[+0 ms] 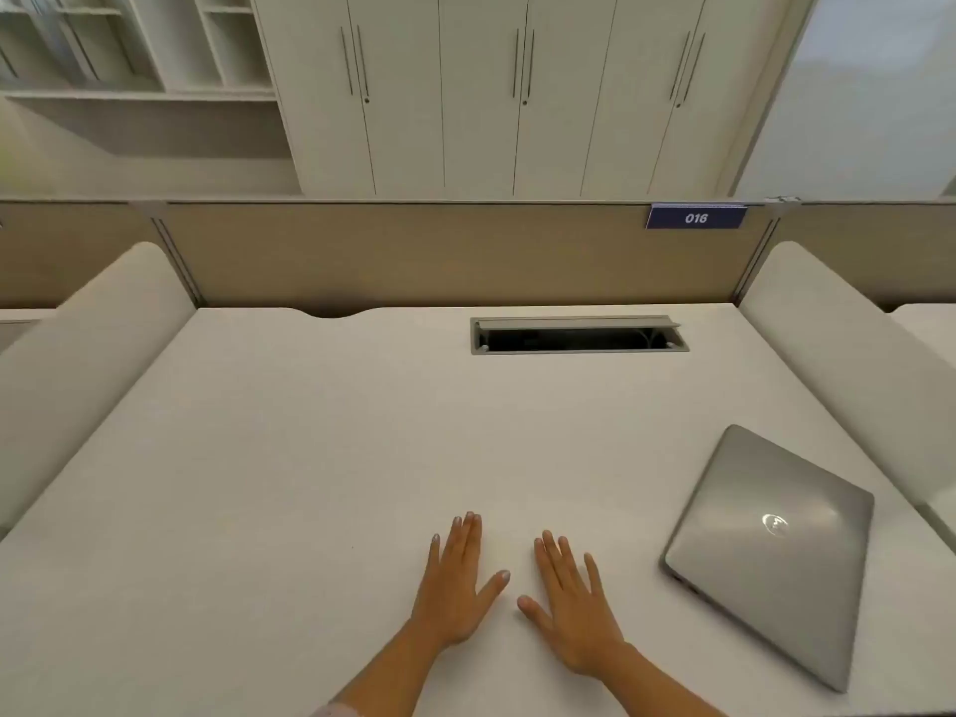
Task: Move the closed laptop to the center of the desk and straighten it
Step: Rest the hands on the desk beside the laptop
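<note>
A closed silver laptop [771, 551] lies on the right side of the white desk [310, 458], turned at an angle to the desk's edges, with a round logo on its lid. My left hand [455, 587] rests flat on the desk near the front middle, palm down, fingers apart. My right hand [574, 608] lies flat beside it, a short way left of the laptop and not touching it. Neither hand holds anything.
An open cable slot [579, 336] with a grey frame sits at the back of the desk. A tan partition [414, 251] with a blue "016" sign [696, 217] stands behind. Padded side dividers [838, 354] flank the desk. White cabinets line the far wall.
</note>
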`<state>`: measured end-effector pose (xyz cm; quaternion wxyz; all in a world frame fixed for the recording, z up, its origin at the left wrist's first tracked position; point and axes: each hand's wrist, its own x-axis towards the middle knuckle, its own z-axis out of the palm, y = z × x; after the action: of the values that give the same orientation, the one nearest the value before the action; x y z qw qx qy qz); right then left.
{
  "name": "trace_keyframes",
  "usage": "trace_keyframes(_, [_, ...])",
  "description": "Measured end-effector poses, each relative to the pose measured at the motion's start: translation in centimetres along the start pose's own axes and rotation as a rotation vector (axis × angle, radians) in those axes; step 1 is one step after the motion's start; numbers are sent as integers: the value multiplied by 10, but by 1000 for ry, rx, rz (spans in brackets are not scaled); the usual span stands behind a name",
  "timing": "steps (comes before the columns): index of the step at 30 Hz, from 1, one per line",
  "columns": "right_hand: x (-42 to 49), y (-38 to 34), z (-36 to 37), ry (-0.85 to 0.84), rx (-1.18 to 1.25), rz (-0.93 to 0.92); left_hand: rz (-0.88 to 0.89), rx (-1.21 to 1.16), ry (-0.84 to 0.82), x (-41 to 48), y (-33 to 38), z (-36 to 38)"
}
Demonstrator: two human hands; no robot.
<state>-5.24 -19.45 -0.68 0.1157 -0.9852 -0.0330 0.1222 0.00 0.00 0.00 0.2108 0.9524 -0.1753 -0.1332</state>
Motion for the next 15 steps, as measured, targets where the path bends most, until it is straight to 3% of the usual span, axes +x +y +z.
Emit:
trace_keyframes(8, [-7,-5,10,-25,-24,52,38,172,-19,-14,-17,15])
trace_keyframes(15, [-11,-8,18,17,-32,86,58,183,-33,-13,-23,22])
